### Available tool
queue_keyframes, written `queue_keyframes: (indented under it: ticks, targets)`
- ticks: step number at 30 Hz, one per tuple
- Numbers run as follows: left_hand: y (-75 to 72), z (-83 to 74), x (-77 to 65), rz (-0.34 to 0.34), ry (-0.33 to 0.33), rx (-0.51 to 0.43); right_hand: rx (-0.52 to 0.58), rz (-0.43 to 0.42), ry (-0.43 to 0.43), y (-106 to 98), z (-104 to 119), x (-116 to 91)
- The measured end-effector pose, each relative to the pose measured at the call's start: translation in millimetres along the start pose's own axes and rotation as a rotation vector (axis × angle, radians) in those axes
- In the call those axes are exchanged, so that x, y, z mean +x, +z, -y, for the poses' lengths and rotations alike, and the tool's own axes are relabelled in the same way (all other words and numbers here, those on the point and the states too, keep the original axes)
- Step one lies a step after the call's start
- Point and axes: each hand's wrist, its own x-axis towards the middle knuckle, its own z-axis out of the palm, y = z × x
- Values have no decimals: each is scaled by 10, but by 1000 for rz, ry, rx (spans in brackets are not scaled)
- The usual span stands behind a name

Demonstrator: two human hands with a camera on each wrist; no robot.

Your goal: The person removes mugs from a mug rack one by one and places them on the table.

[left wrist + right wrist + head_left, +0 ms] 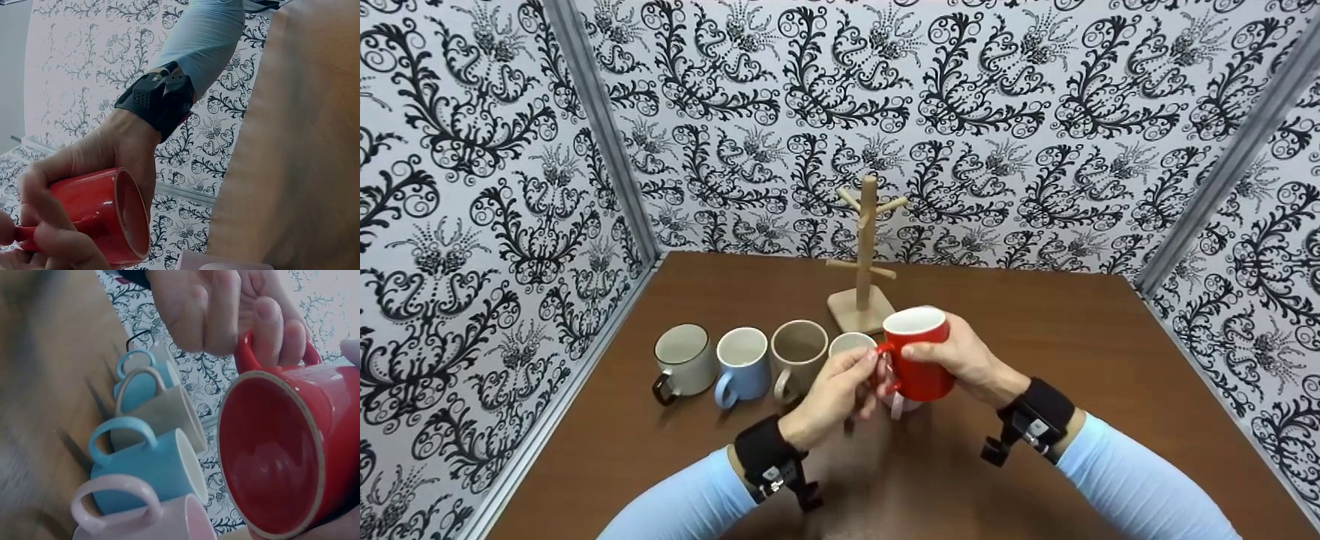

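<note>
A red mug (921, 367) with a white inside is held up off the table, tilted slightly. My right hand (971, 356) grips its body from the right, thumb across the near side. From the left, my left hand (840, 386) pinches the mug's handle (244, 354); in the right wrist view its fingers pass through the loop. The mug's unglazed bottom rim faces the right wrist camera. Below and behind it sits a pink mug (135, 520), mostly hidden in the head view. A blue mug (152, 467) with a white inside stands beside the pink one, partly behind my left hand.
Along the row to the left stand a taupe mug (800, 352), a light blue mug (746, 367) and a grey mug (686, 364) with black rim and handle. Behind the row rises a wooden mug tree (864, 259) with bare pegs. Patterned walls (885, 112) enclose the brown table (1072, 330).
</note>
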Motion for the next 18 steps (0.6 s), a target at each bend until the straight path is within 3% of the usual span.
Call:
queue_keyframes:
  ticks: [9, 14, 18]
  targets:
    - [125, 94, 9, 58, -102, 43, -131, 111, -58, -173, -50, -114]
    - [216, 135, 19, 83, -71, 34, -201, 154, -90, -267, -39, -163]
    - [283, 166, 22, 105, 1, 49, -262, 172, -129, -347, -73, -192]
